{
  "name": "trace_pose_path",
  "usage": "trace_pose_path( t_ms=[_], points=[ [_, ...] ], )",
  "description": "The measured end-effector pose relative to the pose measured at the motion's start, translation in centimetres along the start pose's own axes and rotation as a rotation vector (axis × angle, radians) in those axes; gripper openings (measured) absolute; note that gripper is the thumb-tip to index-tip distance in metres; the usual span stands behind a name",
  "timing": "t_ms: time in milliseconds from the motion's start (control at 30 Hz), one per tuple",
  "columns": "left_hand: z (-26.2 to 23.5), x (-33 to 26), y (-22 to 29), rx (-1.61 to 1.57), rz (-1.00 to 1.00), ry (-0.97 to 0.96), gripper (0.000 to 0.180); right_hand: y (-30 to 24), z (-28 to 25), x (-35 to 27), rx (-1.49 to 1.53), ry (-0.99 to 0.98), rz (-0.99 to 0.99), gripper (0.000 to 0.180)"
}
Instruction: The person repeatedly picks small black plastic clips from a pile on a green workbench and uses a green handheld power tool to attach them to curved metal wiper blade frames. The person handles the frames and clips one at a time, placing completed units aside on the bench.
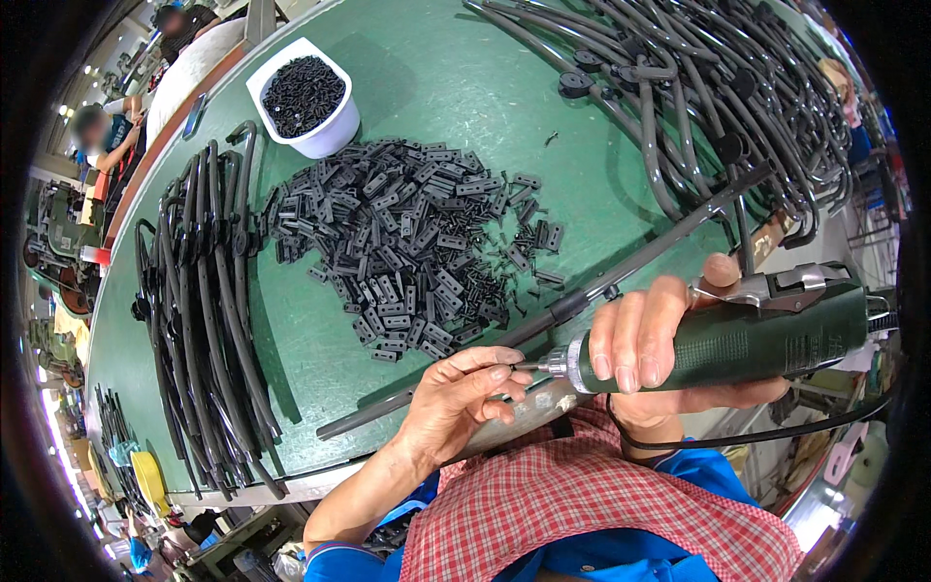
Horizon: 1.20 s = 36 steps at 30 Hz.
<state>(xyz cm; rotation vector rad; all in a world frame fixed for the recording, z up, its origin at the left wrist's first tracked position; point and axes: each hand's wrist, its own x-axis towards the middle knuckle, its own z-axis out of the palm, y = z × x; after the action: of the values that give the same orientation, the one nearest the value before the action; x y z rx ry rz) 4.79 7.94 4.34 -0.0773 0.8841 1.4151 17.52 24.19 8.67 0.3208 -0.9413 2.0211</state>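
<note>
My right hand (648, 339) grips a dark green pneumatic screwdriver (747, 339), held level with its tip pointing left. My left hand (464, 396) pinches at the driver's metal bit (536, 367), fingertips closed around something too small to see. Under both hands a long dark grey bent tube (582, 291) lies slantwise across the green table (436, 87). Just beyond my left hand spreads a heap of small black plastic brackets (407, 242) with loose black screws mixed in.
A white tub of black screws (303, 95) stands at the back left. A bundle of dark curved tubes (199, 310) lies along the left side, a larger tangle of tubes (698, 87) at the back right. Other people work at the far left.
</note>
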Motion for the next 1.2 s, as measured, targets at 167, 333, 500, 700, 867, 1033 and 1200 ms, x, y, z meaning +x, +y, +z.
trace_pose_path(
  t_ms=[167, 333, 500, 700, 867, 1033, 1200],
  points=[
    [0.3, 0.0, 0.2, 0.063, 0.006, -0.024, 0.018, -1.1, -0.4, -0.3, 0.045, -0.033, 0.023, 0.079],
    [1.3, -1.0, 0.0, -0.056, -0.052, -0.095, 0.028, 0.2, -0.6, 0.2, 0.286, 0.122, -0.091, 0.074],
    [-1.7, -4.6, 2.3, 1.11, 0.703, 0.165, 0.046, 0.2, -2.9, -0.7, 0.386, 0.271, -0.004, 0.064],
    [-9.9, -6.8, 3.0, 1.89, 0.704, 0.326, 0.035, 2.9, -3.2, -3.0, 0.336, 0.511, 0.189, 0.066],
    [-11.8, -5.6, 0.7, 1.74, 0.887, 0.391, 0.026, 4.8, -1.8, -4.7, 0.258, 0.662, 0.305, 0.074],
    [-11.5, -5.5, 0.4, 1.681, 0.911, 0.379, 0.028, 5.6, -1.6, -5.7, 0.126, 0.705, 0.341, 0.082],
    [-11.6, -6.0, 1.1, 1.658, 0.845, 0.346, 0.028, 5.6, -1.6, -5.2, 0.134, 0.787, 0.373, 0.085]
  ],
)
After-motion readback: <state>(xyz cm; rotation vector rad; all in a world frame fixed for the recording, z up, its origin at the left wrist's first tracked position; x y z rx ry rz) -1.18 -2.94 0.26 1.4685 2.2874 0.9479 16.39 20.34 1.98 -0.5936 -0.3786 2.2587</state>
